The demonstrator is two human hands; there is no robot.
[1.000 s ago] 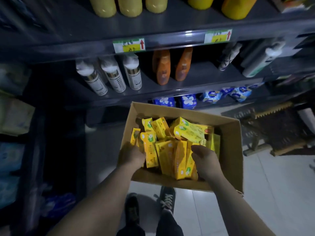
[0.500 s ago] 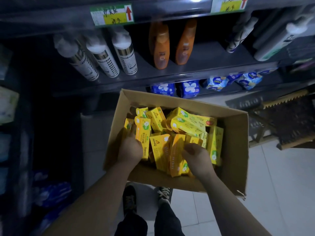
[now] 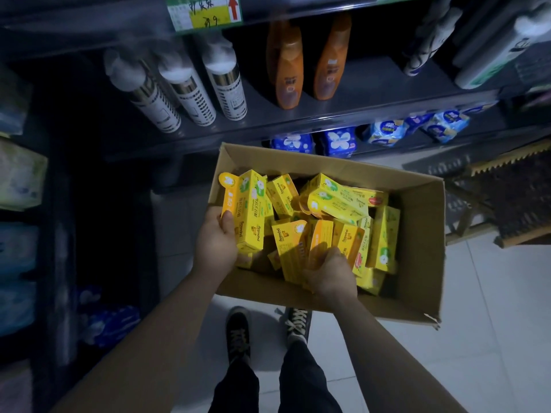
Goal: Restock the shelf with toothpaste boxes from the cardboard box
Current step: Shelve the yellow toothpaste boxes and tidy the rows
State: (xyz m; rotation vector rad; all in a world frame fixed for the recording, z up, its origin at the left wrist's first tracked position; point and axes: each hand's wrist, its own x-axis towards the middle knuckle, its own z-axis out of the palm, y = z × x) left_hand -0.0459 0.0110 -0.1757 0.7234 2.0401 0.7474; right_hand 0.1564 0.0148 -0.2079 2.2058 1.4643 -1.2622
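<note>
Setting: retail shop aisle, dim light.
Dark shelf (image 3: 328, 114) with a price tag (image 3: 205, 13), rows of spray cans (image 3: 190, 87), orange bottles (image 3: 286, 64), blue packets (image 3: 337, 141); tiled floor (image 3: 492, 338).

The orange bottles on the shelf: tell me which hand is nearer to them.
Left. The left hand, gripping toothpaste boxes, sits below the orange bottles. The right hand is lower, deeper in the cardboard box.

Red arrow on shelf price tag (image 3: 205, 13)

Open brown carton (image 3: 417, 263) holding jumbled yellow toothpaste boxes (image 3: 334, 201); two boxes (image 3: 247, 210) raised at its left edge; dark shelf (image 3: 298, 120) behind.
</note>
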